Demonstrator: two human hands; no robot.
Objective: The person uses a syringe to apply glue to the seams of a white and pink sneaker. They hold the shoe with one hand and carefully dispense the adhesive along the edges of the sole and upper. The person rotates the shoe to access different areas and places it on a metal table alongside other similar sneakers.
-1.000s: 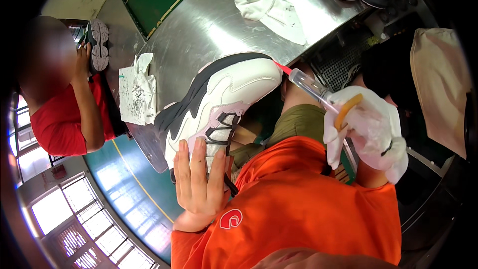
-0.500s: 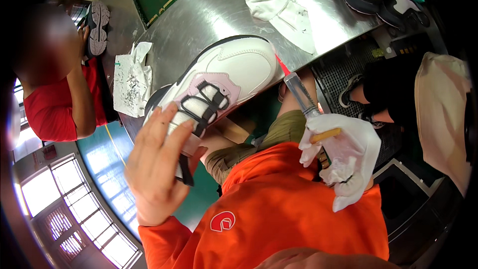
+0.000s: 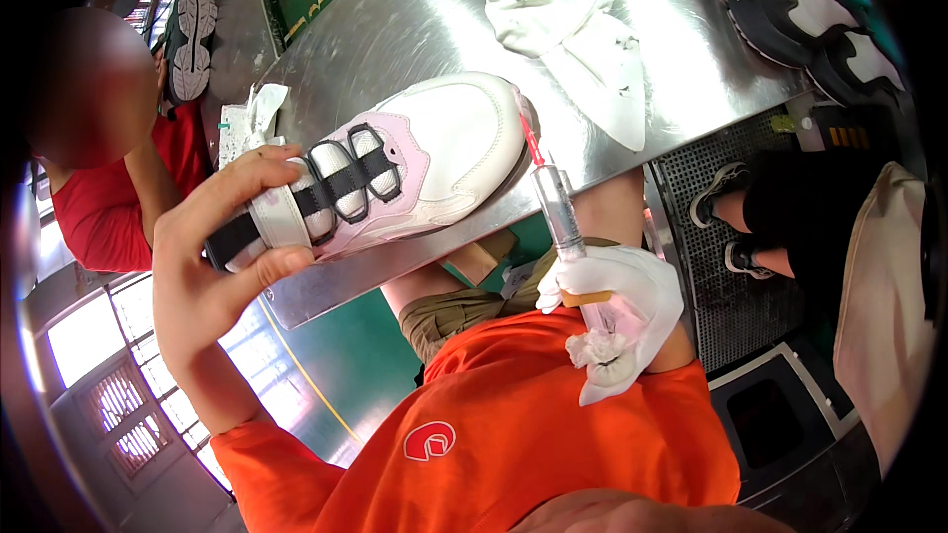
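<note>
My bare left hand (image 3: pixel 202 262) grips a white and pink sneaker (image 3: pixel 449 143) by its collar and tongue, thumb on the near side and fingers over the far side. The shoe has black strap lacing and points its toe to the right above the metal table (image 3: pixel 395 30). In a white glove, my right hand (image 3: pixel 647 291) is closed around a clear syringe (image 3: pixel 559 212) with a tan finger flange. Its red tip meets the sole edge at the sneaker's toe. The glove partly hides the syringe's rear end.
A crumpled white cloth (image 3: pixel 583 49) lies on the table beyond the toe. Several black and white shoes (image 3: pixel 780 15) are at the far right. White stained paper (image 3: pixel 255 123) rests at the left. A co-worker in red (image 3: pixel 104 202) handles another shoe (image 3: pixel 191 44); another person stands at right.
The sneaker has turned so its toe points more to the right, with my left hand shifting left to its collar. My right hand and the syringe moved left, keeping the tip by the toe.
</note>
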